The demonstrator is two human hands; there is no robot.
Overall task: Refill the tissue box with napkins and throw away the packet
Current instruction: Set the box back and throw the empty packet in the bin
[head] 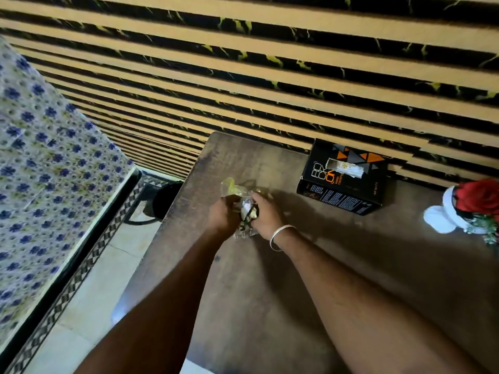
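Note:
A crumpled clear plastic packet with yellow-green print is squeezed between both hands above the brown table. My left hand grips its left side and my right hand, with a silver bangle at the wrist, grips its right side. The black and orange tissue box stands to the right at the back of the table against the wall. White napkin shows in the slot on its top.
A red rose decoration with white wrapping lies at the table's right edge. A dark round bin stands on the floor left of the table. A bed with a blue-flowered sheet fills the left side. A striped wall panel runs behind.

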